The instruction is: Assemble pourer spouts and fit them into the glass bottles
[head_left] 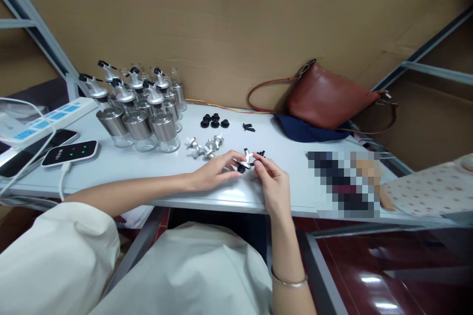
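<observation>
My left hand (219, 170) grips a silver pour spout (244, 161) with a black stopper at its lower end, tilted just above the table. Close against the spout's right side, my right hand (274, 182) has thumb and forefinger pinched together; what sits between them is too small to make out. Small black parts (261, 153) show just behind the right fingers. Several loose silver spout pieces (207, 145) lie beyond my left hand. Farther back are several black stoppers (214, 120) and a few thin black levers (249, 127).
Glass bottles with steel bands (138, 130) crowd the left back, several topped with spouts. A power strip (55, 120), a phone (40, 145) and a white device (71, 152) lie left. A brown handbag (328, 98) rests on dark blue cloth (306, 130) at right.
</observation>
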`<move>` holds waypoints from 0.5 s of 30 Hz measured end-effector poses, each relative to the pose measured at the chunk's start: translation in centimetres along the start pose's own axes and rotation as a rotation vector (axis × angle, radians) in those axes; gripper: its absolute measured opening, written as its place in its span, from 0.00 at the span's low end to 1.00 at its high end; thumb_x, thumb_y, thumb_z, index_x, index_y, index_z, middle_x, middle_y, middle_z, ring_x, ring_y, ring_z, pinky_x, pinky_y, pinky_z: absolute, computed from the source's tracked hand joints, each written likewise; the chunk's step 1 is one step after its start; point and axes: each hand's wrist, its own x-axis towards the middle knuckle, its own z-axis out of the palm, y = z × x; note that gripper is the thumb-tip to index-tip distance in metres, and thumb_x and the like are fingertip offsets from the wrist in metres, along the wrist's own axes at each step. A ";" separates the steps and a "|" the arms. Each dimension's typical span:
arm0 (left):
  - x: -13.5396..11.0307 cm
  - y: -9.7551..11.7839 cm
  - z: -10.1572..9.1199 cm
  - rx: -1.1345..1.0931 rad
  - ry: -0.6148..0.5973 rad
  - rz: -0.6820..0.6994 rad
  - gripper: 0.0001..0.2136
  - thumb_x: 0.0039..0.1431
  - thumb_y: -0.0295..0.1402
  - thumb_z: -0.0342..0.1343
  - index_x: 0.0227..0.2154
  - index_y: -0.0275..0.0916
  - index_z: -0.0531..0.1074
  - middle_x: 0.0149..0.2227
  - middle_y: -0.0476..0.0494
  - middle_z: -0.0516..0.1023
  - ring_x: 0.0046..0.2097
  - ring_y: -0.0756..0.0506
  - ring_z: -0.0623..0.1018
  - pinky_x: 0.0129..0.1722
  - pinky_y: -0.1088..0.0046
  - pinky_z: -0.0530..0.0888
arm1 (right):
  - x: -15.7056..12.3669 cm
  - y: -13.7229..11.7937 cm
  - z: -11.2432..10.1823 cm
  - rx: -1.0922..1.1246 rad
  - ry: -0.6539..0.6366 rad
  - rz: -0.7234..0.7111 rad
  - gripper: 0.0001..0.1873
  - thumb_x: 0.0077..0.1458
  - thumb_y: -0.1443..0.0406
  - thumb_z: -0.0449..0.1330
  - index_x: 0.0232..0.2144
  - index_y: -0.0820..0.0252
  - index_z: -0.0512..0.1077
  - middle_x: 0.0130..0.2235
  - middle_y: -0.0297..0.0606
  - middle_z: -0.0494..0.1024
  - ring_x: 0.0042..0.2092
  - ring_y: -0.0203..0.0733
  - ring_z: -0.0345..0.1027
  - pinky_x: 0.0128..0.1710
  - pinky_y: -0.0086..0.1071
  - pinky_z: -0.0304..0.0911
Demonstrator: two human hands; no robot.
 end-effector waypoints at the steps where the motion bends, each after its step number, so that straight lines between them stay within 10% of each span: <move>1: 0.0 0.0 0.0 0.009 -0.013 -0.004 0.14 0.59 0.33 0.55 0.47 0.39 0.65 0.49 0.40 0.72 0.44 0.46 0.75 0.49 0.65 0.71 | 0.0 0.0 0.0 0.044 0.015 0.028 0.17 0.48 0.57 0.64 0.40 0.59 0.77 0.33 0.35 0.76 0.30 0.35 0.64 0.33 0.32 0.61; 15: 0.2 0.5 -0.3 0.102 -0.135 0.083 0.11 0.57 0.30 0.58 0.43 0.37 0.70 0.45 0.40 0.74 0.49 0.46 0.72 0.47 0.68 0.71 | 0.0 0.1 0.0 0.287 0.183 0.052 0.14 0.39 0.59 0.70 0.28 0.60 0.74 0.24 0.32 0.76 0.23 0.31 0.62 0.24 0.27 0.59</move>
